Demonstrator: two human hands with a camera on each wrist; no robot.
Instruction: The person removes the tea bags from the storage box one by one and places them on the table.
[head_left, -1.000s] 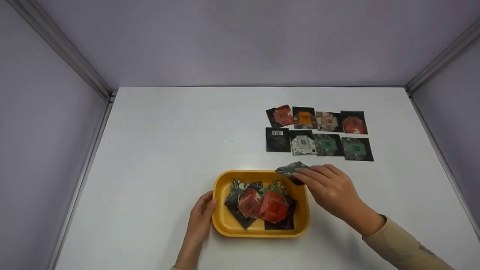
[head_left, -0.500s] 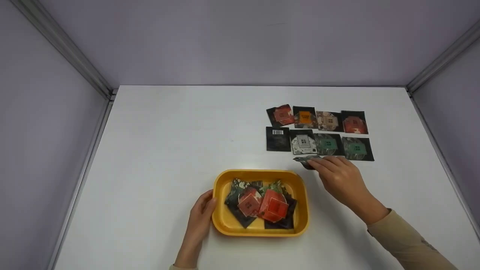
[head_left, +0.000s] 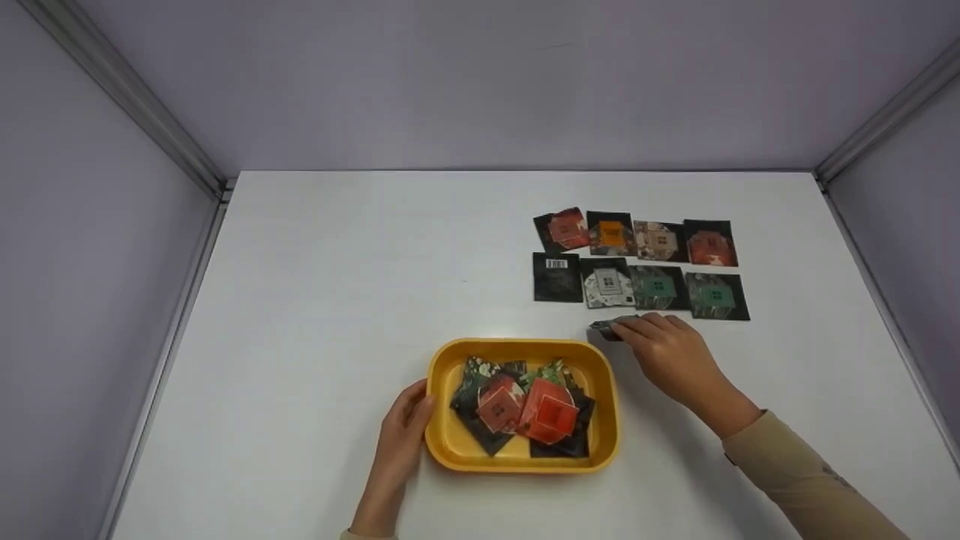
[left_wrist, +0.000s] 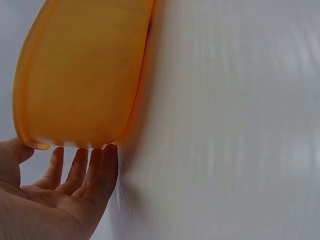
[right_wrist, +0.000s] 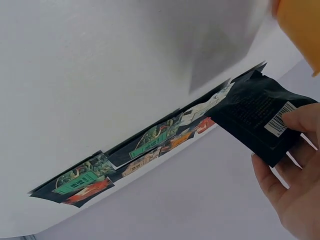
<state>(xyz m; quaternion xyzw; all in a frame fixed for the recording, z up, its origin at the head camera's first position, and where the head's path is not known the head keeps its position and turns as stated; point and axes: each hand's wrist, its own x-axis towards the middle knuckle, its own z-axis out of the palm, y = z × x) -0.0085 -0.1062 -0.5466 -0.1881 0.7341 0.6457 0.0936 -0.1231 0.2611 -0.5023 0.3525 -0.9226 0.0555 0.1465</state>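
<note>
My right hand (head_left: 667, 356) pinches a small dark sachet (head_left: 611, 330) between thumb and fingers, just in front of the laid-out sachets. Its black back (right_wrist: 257, 112) with a white barcode shows in the right wrist view. At the near middle of the table stands a yellow plastic tray (head_left: 517, 465). Inside it lie several overlapping sachets, with a red one (head_left: 549, 412) and a reddish-brown one (head_left: 500, 405) on top. My left hand (head_left: 405, 431) holds the tray's left side, thumb at the rim and fingertips against the outer wall (left_wrist: 80, 100).
Two rows of sachets lie flat at the back right of the white table (head_left: 337, 285). A red sachet (head_left: 710, 244) ends the far row; a green-labelled one (head_left: 718, 296) ends the near row. One black sachet (head_left: 557, 277) lies barcode up. Pale walls enclose the back and sides.
My right hand has carried the sachet from over the tray's far right corner to the right and away, towards the near row. The left hand and tray have stayed put.
</note>
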